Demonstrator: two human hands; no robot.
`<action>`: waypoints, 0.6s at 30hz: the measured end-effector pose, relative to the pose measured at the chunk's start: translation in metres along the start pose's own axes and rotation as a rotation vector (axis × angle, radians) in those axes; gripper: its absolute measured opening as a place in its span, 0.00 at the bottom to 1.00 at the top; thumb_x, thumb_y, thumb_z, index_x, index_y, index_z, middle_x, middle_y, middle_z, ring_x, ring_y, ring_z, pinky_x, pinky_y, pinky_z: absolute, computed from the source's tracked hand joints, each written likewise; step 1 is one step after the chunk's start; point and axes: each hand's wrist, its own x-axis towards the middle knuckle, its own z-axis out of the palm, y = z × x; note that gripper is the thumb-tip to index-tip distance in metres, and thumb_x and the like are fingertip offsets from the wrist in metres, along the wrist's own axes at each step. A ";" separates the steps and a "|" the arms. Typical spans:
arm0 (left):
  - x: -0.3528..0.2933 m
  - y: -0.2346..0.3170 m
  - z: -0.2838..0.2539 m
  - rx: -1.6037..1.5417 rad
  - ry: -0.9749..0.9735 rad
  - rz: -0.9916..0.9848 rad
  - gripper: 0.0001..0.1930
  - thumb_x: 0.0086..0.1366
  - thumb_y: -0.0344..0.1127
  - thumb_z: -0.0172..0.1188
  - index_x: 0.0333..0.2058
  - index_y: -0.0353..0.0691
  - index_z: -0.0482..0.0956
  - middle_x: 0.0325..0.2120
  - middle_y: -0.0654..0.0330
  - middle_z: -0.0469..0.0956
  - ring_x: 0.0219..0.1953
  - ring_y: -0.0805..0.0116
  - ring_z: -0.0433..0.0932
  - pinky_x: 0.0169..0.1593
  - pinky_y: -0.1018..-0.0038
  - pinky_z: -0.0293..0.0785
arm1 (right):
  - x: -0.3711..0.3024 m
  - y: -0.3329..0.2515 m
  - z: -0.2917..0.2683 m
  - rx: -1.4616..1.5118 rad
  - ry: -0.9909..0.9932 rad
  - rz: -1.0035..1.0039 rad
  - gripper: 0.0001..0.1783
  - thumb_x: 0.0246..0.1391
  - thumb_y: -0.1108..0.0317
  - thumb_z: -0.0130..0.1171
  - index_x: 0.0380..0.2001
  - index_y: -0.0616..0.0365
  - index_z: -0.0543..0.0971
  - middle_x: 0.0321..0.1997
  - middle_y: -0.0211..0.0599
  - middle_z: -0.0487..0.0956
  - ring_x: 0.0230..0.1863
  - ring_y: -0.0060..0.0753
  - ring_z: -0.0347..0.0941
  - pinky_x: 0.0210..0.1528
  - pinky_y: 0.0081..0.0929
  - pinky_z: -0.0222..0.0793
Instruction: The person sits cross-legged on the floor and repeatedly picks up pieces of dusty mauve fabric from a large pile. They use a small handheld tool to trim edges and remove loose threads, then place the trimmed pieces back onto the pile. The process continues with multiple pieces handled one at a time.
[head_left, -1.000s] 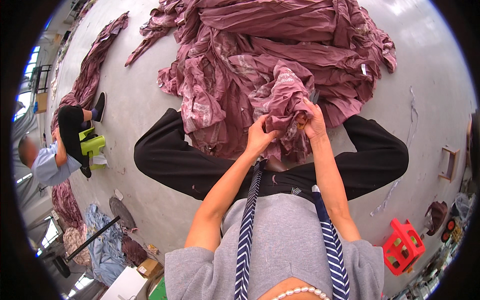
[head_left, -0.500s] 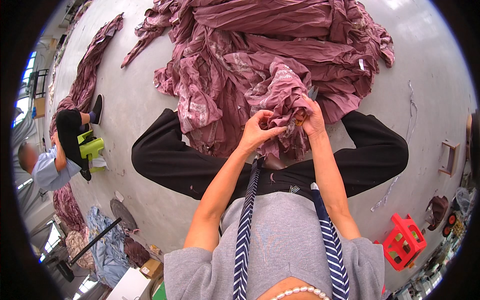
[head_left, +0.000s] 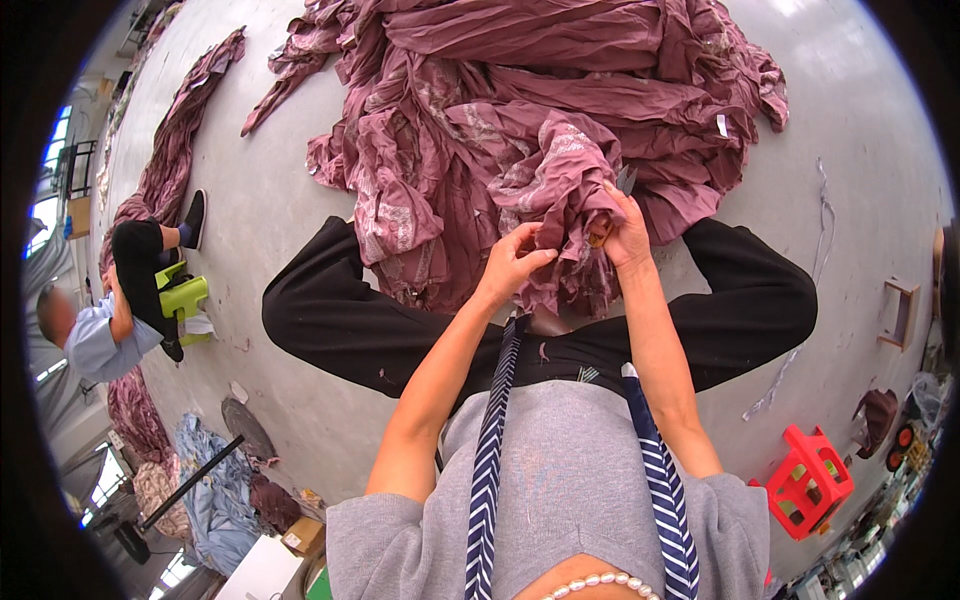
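A big heap of mauve cloth [head_left: 570, 90] with pale patterned bands lies before me, its near edge between my bent legs. My left hand [head_left: 512, 262] pinches a fold at the near end of the heap, thumb and fingers close together. Beside it on the right, my right hand [head_left: 627, 235] is closed around small scissors [head_left: 627, 180], and the bunched fabric lies against its fingers. Grey blades point up and away past the fingertips; a bit of yellow-orange handle shows by the palm, the rest hidden.
At left, another person [head_left: 105, 330] sits on a green stool [head_left: 188, 300] beside a long strip of mauve cloth [head_left: 175, 150]. Blue cloth [head_left: 215, 500] lies lower left. A red stool [head_left: 805, 480] stands at right, with a white cord [head_left: 825, 220] on the floor beyond.
My left thumb and fingers have shifted slightly on the fold, and the bunched cloth has moved a little. My right hand stays nearly in place with the scissors.
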 end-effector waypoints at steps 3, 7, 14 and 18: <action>-0.004 -0.005 0.001 0.115 0.067 0.066 0.22 0.53 0.31 0.60 0.48 0.36 0.70 0.39 0.62 0.73 0.39 0.77 0.71 0.44 0.79 0.67 | -0.001 -0.001 0.001 0.016 -0.006 0.005 0.05 0.51 0.66 0.56 0.31 0.54 0.74 0.24 0.24 0.74 0.17 0.16 0.65 0.15 0.13 0.55; -0.011 0.004 0.009 0.098 0.254 0.293 0.24 0.50 0.32 0.60 0.48 0.37 0.69 0.44 0.58 0.71 0.42 0.72 0.71 0.46 0.76 0.66 | -0.001 -0.001 0.001 0.026 0.002 -0.003 0.05 0.51 0.66 0.56 0.32 0.54 0.74 0.25 0.25 0.74 0.17 0.16 0.65 0.15 0.13 0.54; -0.026 0.031 0.020 0.827 0.406 0.744 0.19 0.44 0.33 0.62 0.38 0.39 0.72 0.38 0.55 0.71 0.40 0.61 0.71 0.43 0.70 0.65 | 0.001 -0.002 0.002 0.023 -0.015 -0.007 0.05 0.51 0.66 0.56 0.30 0.53 0.74 0.24 0.24 0.74 0.17 0.15 0.64 0.15 0.13 0.53; -0.015 0.011 0.023 0.970 0.473 0.693 0.14 0.42 0.30 0.63 0.30 0.41 0.73 0.30 0.59 0.73 0.34 0.62 0.71 0.37 0.70 0.64 | -0.002 -0.002 0.008 0.018 -0.003 0.002 0.04 0.51 0.66 0.57 0.28 0.52 0.73 0.23 0.24 0.73 0.17 0.15 0.63 0.15 0.13 0.53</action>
